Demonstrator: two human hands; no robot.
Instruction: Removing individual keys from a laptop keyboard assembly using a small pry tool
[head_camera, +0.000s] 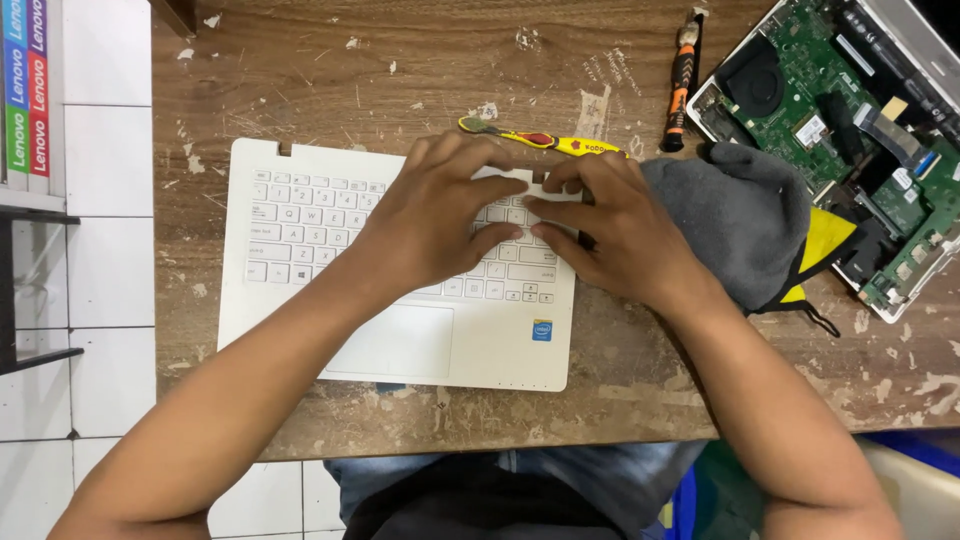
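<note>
A white laptop keyboard deck (300, 250) lies flat on the worn wooden table (400, 80), its trackpad toward me. My left hand (440, 215) rests palm down on the right part of the keys, fingers pointing right. My right hand (610, 230) meets it from the right at the deck's upper right corner, fingertips pressed on the keys next to the left fingertips. Neither hand holds a tool. The keys under both hands are hidden.
A yellow toothbrush (540, 140) lies just behind the hands. A black-and-orange screwdriver (682, 80) lies further back. A grey cloth (740, 220) over something yellow sits right of my right hand. An opened laptop base with green circuit board (850, 130) fills the far right corner.
</note>
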